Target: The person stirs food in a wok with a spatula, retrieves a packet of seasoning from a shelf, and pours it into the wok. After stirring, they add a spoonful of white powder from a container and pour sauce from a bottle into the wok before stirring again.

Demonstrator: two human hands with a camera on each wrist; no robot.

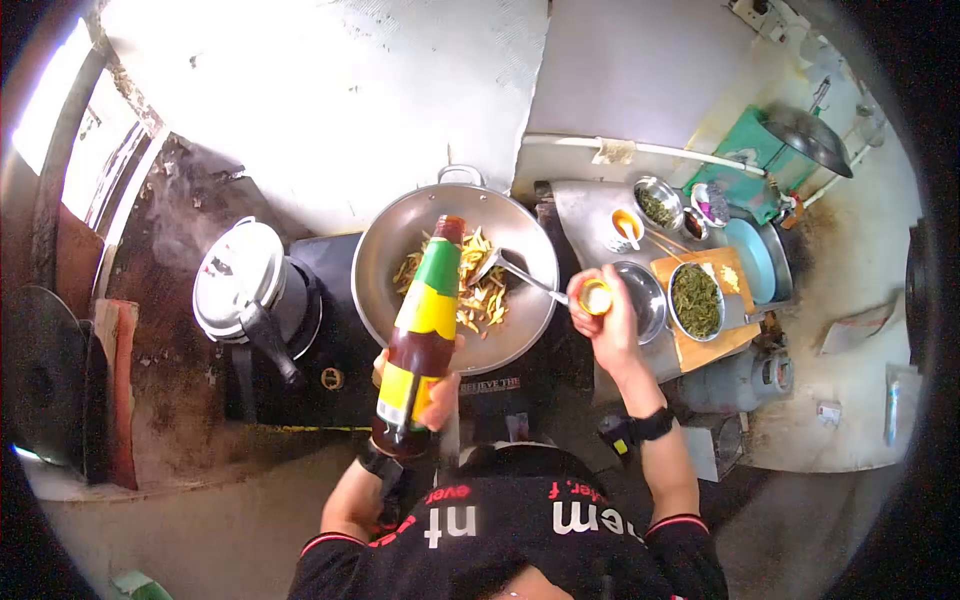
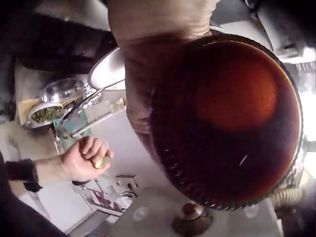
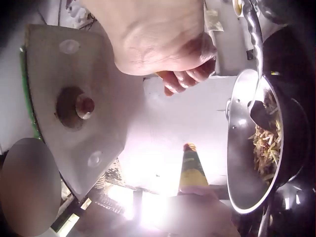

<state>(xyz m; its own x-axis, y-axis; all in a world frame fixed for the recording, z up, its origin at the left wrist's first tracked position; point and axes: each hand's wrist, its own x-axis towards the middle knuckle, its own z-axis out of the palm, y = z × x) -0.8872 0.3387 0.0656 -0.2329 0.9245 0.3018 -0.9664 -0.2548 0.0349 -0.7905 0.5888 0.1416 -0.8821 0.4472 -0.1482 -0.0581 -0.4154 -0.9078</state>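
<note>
My left hand point(image 1: 440, 402) grips a dark brown glass bottle point(image 1: 408, 345) around its lower body. The bottle has a green neck label and yellow body labels; its mouth is uncapped and overlaps the wok in the head view. Seen from below in the left wrist view, the bottle's base point(image 2: 232, 123) fills much of the picture. To the right of the wok, my right hand point(image 1: 615, 325) holds a yellow bottle cap point(image 1: 596, 297) in curled fingers. Pale strips of food point(image 1: 485, 300) lie in the wok point(image 1: 375, 270), where a metal ladle point(image 1: 525, 277) leans on the rim.
A lidded pressure cooker point(image 1: 240, 275) stands left of the wok. On the right, a bowl of green vegetables point(image 1: 697, 300) sits on a wooden cutting board point(image 1: 700, 350), near a metal bowl point(image 1: 650, 300) and an orange-filled cup point(image 1: 627, 228). A gas cylinder point(image 1: 735, 380) stands below.
</note>
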